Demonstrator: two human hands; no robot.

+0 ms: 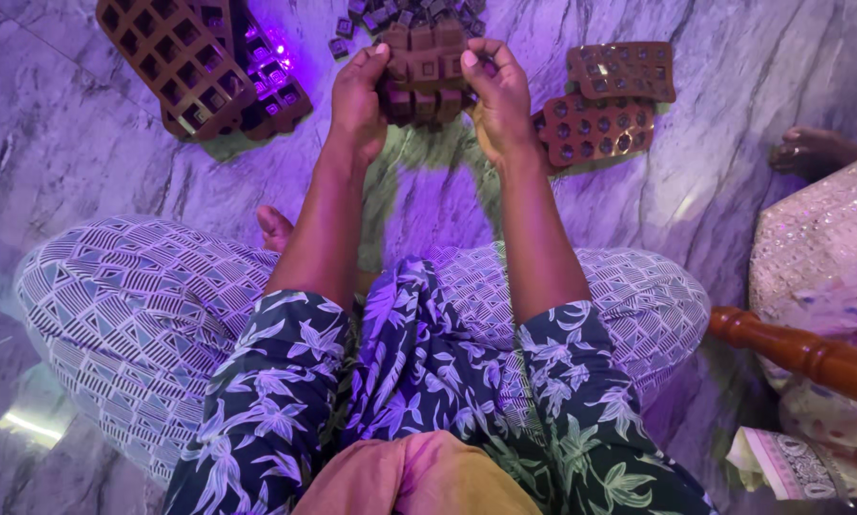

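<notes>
I sit cross-legged on a marbled floor under purple light. My left hand [357, 95] and my right hand [497, 95] both grip a brown flexible mould tray [424, 72] with square cavities, one hand on each side, held above the floor and bent between them. A scatter of small dark square pieces [395, 14] lies on the floor just beyond the tray.
A stack of brown square-cavity moulds [176, 57] lies at the far left. Two brown moulds with round cavities [605, 105] lie to the right. Another person's foot [810, 153] and patterned cloth are at the right edge, with a wooden furniture leg [800, 353] below.
</notes>
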